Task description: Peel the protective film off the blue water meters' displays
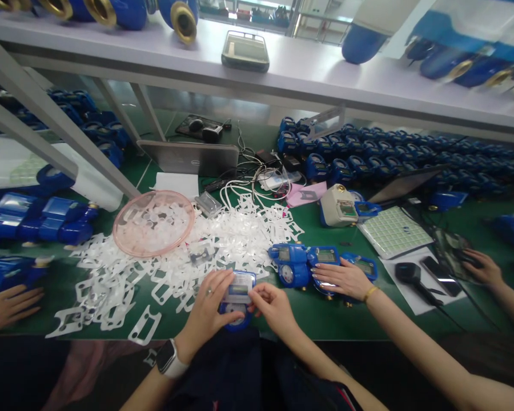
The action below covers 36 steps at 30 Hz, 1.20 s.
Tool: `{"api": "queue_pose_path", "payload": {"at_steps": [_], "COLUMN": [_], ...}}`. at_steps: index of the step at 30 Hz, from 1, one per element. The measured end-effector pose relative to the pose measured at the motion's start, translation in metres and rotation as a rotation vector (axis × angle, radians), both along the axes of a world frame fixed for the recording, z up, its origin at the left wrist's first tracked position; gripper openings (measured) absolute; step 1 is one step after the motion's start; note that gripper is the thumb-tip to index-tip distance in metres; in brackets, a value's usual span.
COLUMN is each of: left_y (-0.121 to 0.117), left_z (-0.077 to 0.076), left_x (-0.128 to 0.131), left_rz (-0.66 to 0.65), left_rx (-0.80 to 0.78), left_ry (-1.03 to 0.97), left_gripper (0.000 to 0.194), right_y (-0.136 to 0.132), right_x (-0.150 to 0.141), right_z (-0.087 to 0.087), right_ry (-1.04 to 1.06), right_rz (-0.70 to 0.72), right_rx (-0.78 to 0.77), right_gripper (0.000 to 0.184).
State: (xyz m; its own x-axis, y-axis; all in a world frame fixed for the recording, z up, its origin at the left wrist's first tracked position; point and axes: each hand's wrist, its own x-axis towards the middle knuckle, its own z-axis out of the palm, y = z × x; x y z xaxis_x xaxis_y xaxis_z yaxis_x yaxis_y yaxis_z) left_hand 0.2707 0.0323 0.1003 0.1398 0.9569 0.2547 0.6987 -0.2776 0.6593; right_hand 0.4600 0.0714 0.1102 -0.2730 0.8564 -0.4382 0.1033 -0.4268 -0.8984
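A blue water meter [239, 290] with a clear-topped display lies at the table's near edge in front of me. My left hand [208, 311], with a ring and a white wrist watch, wraps its left side, fingers curled over the top. My right hand [274, 308] pinches the display's right edge with thumb and fingertips. What, if anything, sits between those fingertips is too small to tell. A heap of white plastic cut-outs [223, 234] spreads just behind and to the left of the meter.
A co-worker's hand [345, 278] with a bracelet rests on three blue meters [300, 262] to the right; their other hand [480, 265] is further right. Another person's hand [6, 305] shows at left. Pink dish [153, 222], laptop [188, 157], label sheet [394, 231], scanner [411, 274].
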Motion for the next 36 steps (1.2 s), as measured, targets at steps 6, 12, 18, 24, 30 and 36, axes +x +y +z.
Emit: {"api": "queue_pose_path", "payload": {"at_steps": [6, 12, 18, 24, 30, 36], "left_y": [0.017, 0.021, 0.02, 0.021, 0.019, 0.018], "left_z": [-0.023, -0.043, -0.043, -0.038, -0.039, -0.041], "left_x": [-0.005, -0.004, -0.004, -0.002, 0.001, 0.001], "left_rz": [0.291, 0.283, 0.272, 0.269, 0.249, 0.23], "left_rx": [-0.454, -0.627, -0.63, -0.649, -0.638, -0.62], "left_ry": [-0.573, -0.722, -0.762, -0.798, -0.804, -0.778], "left_gripper": [0.05, 0.045, 0.045, 0.049, 0.056, 0.057], "right_y": [-0.002, -0.003, 0.0, -0.001, 0.0, 0.003], "right_x": [0.008, 0.004, 0.0, 0.0, 0.0, -0.001], "right_z": [-0.017, -0.024, -0.025, -0.028, -0.025, -0.027], "right_ry": [0.051, 0.062, 0.042, 0.024, -0.001, -0.008], "right_rz": [-0.186, -0.156, -0.155, -0.165, -0.152, -0.153], "right_rx": [-0.035, -0.076, -0.117, -0.116, -0.1, -0.136], "right_gripper": [0.039, 0.041, 0.044, 0.043, 0.041, 0.045]}}
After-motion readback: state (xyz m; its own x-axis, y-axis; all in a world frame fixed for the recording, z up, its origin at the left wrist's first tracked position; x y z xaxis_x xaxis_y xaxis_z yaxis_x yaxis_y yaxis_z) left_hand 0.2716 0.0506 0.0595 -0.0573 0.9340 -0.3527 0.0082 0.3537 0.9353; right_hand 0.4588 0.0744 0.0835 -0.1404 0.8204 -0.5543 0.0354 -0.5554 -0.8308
